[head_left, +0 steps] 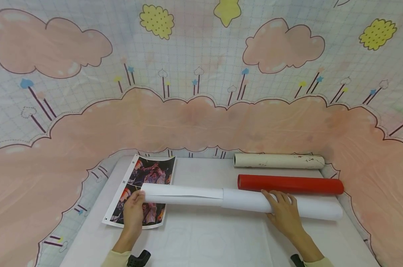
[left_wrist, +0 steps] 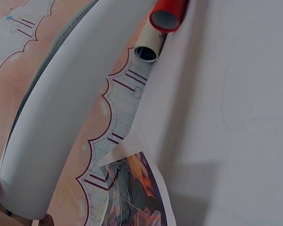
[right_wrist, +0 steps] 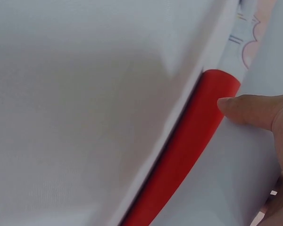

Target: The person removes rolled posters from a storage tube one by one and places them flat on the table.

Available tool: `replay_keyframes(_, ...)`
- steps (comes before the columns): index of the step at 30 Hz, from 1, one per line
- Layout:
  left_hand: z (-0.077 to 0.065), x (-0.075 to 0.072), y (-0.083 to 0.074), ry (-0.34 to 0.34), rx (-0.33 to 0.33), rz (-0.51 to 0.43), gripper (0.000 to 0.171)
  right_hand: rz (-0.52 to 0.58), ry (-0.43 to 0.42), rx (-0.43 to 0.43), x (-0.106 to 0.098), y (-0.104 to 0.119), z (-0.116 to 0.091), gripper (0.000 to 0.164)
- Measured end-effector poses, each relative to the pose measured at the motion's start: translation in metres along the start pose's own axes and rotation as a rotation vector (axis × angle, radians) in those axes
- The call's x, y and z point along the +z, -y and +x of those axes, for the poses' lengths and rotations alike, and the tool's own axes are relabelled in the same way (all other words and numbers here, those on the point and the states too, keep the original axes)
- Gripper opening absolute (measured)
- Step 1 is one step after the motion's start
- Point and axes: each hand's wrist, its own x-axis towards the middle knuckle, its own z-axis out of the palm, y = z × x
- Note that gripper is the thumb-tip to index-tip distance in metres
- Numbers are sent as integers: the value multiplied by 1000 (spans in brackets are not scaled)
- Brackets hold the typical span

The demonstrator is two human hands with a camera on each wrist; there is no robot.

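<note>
Likely to stop it unrolling, the left hand point(head_left: 133, 208) pinches the white paper roll point(head_left: 245, 201) at one end while the right hand point(head_left: 285, 212) grips it farther along, above the white surface point(head_left: 215, 237). Beyond lie a red tube point(head_left: 289, 184) and a cream tube point(head_left: 278, 161), before a cloud-patterned backdrop point(head_left: 201, 124).

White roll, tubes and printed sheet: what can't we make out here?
Head: middle of the printed sheet, covered by the white roll and left grip.
Left wrist: the white roll's far end, cut off by the top edge.
Right wrist: one end of the red tube, cut off by the bottom edge.
All views: the white roll's core, hidden by its outer wall.
</note>
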Motion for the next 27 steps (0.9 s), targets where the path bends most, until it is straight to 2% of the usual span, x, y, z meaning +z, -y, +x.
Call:
replay_keyframes(6,0,-6,0,12,2,-9,43,0,7,5,0,-3,0,90)
replay_keyframes(12,4,-14,1,-33,-6,-55,40,-2,24,11,1,-9,-1,90)
replay_keyframes(18,6,-26,-2,-70,-22,-45,45,-3,59,50,1,-16,-7,89)
replay_keyframes(22,7,-34,-2,-91,3,-47,47,-9,44,31,1,-22,-11,89)
replay_keyframes(27,6,-36,-3,-102,8,-70,49,-28,47,0,3,-29,-14,85)
